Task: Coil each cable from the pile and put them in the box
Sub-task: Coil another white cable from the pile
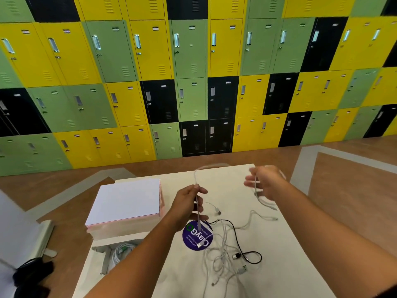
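Observation:
My left hand pinches a white cable above the cream table; one plug end hangs down from it over a purple round sticker. The cable arcs up and across to my right hand, which is blurred, its fingers spread with the cable running through it and hanging below. A loose pile of cables, several white and one black, lies on the table below my hands. The open box at the table's left edge holds a coiled white cable, partly hidden by my left forearm.
A white box lid stands on the table's left side behind the open box. A wall of yellow, green and black lockers rises beyond the table. A dark object lies on the wooden floor at lower left.

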A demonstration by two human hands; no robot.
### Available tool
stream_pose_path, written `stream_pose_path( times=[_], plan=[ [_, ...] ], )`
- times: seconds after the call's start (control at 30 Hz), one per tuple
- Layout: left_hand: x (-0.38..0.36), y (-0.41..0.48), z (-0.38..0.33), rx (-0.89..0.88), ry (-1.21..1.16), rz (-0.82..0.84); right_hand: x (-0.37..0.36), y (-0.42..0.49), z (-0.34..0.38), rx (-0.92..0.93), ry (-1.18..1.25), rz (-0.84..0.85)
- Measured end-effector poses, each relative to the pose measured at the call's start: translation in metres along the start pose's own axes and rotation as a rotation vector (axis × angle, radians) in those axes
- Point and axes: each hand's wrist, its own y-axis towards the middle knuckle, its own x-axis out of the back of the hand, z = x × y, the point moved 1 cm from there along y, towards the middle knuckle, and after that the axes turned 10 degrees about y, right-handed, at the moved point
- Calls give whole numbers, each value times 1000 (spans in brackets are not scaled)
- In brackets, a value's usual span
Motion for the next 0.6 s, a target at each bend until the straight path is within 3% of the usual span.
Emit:
stream_pose_path(
  times=[0.13, 0.23, 0.37, 0.47, 0.6],
  plan=[
    [-4, 2, -14, 7, -26, -25, 4, -3, -28, -136, -355, 61],
    [-7, 3, -21, 7, -17, 15, -1, -7, -31, -85, -517, 48],
    [-12, 2, -24, -21, 11, 97, -22, -17, -22, 249, -697, 63],
    [-15, 1, -28, -49, -28, 173, -38, -26, -16, 580, -726, 288],
    [-13, 0, -29, -96, -30, 167, -46, -25, -11, 665, -646, 344]
  ],
)
